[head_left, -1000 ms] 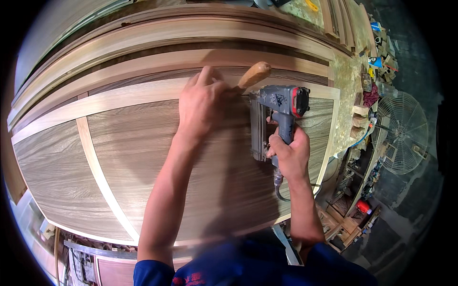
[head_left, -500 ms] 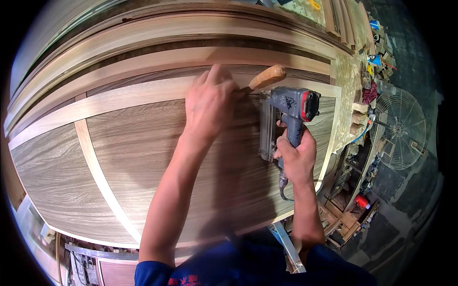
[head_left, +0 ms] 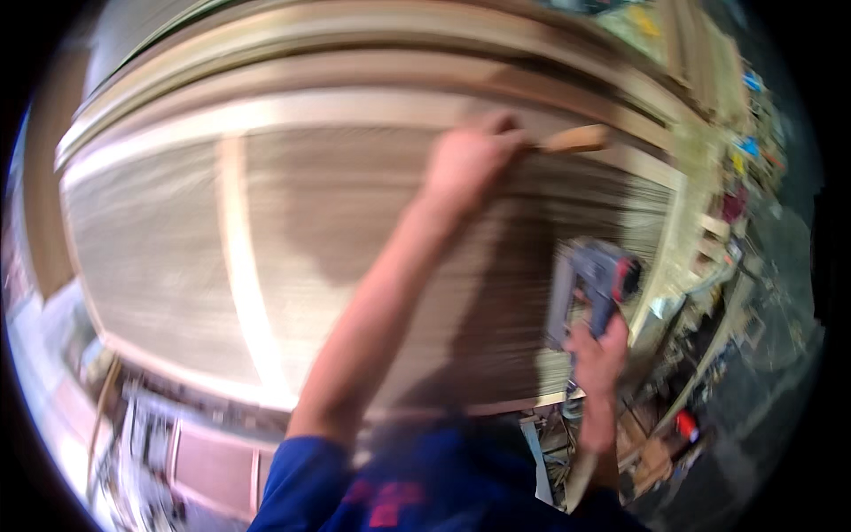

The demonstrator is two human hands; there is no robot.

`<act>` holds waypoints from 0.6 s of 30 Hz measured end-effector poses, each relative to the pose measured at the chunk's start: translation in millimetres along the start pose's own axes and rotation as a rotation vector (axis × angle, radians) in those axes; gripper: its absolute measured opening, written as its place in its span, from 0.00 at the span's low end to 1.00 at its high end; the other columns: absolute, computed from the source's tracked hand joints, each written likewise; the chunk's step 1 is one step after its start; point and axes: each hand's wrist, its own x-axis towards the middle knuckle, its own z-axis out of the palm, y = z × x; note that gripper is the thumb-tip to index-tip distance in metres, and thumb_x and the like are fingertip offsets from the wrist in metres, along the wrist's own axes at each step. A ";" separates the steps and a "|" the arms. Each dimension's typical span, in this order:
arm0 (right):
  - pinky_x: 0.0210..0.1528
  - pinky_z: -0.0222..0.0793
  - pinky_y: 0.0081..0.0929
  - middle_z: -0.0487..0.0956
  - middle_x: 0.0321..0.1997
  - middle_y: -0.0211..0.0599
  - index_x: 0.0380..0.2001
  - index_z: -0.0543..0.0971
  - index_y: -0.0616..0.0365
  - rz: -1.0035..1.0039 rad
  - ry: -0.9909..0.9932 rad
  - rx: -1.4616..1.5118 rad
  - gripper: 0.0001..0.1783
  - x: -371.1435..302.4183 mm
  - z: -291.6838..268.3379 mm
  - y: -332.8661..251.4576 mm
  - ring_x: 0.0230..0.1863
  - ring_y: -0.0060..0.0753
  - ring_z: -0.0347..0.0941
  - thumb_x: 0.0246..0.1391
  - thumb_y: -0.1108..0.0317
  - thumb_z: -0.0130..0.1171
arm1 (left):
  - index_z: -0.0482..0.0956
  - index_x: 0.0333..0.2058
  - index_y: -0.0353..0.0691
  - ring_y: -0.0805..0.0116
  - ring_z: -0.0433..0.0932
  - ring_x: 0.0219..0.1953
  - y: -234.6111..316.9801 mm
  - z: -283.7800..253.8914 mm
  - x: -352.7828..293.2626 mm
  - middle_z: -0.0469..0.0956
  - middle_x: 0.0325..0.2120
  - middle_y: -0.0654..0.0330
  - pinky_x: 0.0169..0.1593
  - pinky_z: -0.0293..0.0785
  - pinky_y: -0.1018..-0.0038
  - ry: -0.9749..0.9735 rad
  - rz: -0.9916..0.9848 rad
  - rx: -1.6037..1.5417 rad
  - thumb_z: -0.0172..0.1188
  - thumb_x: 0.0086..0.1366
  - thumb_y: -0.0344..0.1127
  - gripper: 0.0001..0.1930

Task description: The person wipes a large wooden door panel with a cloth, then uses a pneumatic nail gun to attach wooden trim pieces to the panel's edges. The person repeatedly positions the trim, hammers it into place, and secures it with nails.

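My left hand (head_left: 472,161) is closed on a tool with a light wooden handle (head_left: 574,139), its handle pointing right; its working end is hidden by the hand. It is over the pale far rail (head_left: 355,108) of a framed panel with dark grain (head_left: 355,204). My right hand (head_left: 600,353) grips a dark grey and red nail gun (head_left: 596,266) by its handle, over the panel's right end, closer to me than the left hand. Its long metal magazine stands on the left side of the gun. Motion blurs the whole picture.
Several long wooden boards (head_left: 372,35) lie beyond the panel. A pale upright strip (head_left: 239,239) divides the panel's left part. Off the right end are clutter, a small red object (head_left: 686,426) and dark floor (head_left: 762,346). Another reddish panel (head_left: 213,465) is at the lower left.
The view has shifted, so the panel sits farther right. The nail gun has come down toward me, away from the far rail. My left hand with the wooden-handled tool stays near that rail.
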 end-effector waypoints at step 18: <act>0.35 0.71 0.32 0.76 0.26 0.37 0.41 0.79 0.65 -0.049 -0.538 -0.332 0.12 -211.4 -91.7 187.0 0.27 0.27 0.71 0.53 0.72 0.62 | 0.86 0.40 0.24 0.72 0.85 0.35 12.3 -140.6 -481.0 0.89 0.33 0.56 0.42 0.80 0.75 0.880 -0.728 -0.049 0.69 0.68 0.25 0.08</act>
